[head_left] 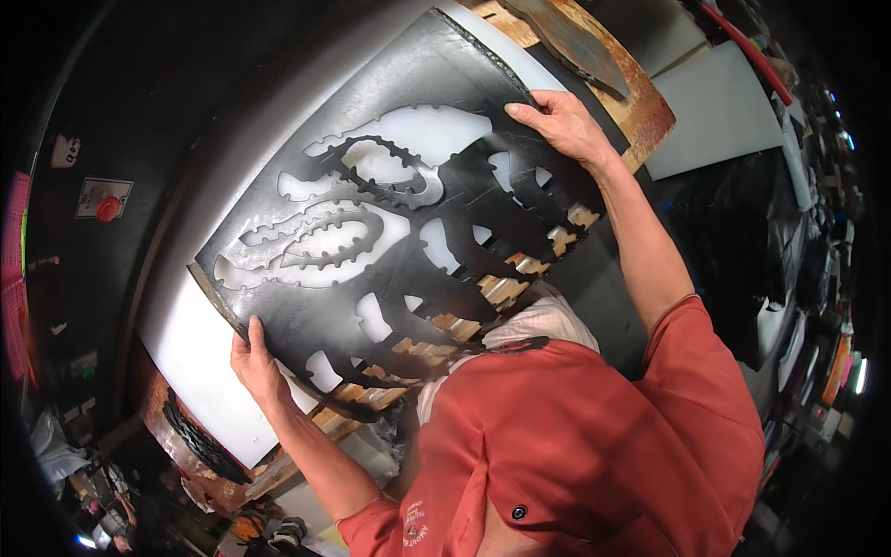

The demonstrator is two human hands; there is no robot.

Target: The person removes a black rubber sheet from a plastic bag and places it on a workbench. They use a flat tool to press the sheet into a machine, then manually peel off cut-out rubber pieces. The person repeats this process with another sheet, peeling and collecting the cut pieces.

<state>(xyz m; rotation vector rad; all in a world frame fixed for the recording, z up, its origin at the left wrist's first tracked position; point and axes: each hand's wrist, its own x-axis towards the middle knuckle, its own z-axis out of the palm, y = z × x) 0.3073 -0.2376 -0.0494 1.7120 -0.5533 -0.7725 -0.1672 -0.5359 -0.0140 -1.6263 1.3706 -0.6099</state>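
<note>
A large black, flexible-looking sheet (399,88) is stretched between my two hands, tilted over a white board. My left hand (255,367) grips its near left edge, thumb on top and the other fingers mostly hidden below. My right hand (561,125) pinches the far right edge, also thumb uppermost. Curved openings with toothed edges run through the middle of the sheet, and the white board (209,362) shows through them. The side nearest my body is cut into strips and arches that hang toward my red shirt.
To the left rises a dark machine panel with a red push button (108,209) and a green one (89,373). Worn wooden boards (650,111) stick out beyond the white board. A pale sheet (719,111) and dark stacked material (733,251) lie at the right.
</note>
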